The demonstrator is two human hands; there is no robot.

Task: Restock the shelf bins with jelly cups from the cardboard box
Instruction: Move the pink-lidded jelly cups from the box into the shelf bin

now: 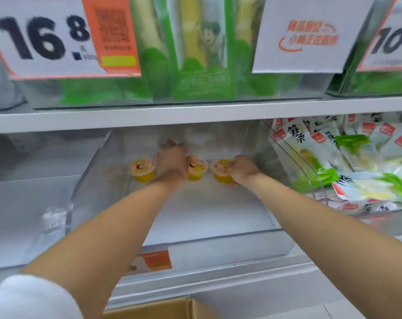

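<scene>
Head view: 3 jelly cups sit deep in the clear bin, which looks barely stocked. The right grip curls round the rightmost cup. The left grip reaches between 2 cups, and I cannot tell its hold. The cardboard box waits below.

Both bare arms reach deep into a clear plastic shelf bin. Three small yellow jelly cups with pink printed lids stand in a row near its back: left cup, middle cup, right cup. Left hand is between left cup and middle cup, against the middle one, grip unclear. Right hand curls round right cup. Brown cardboard box corner at bottom edge.
</scene>
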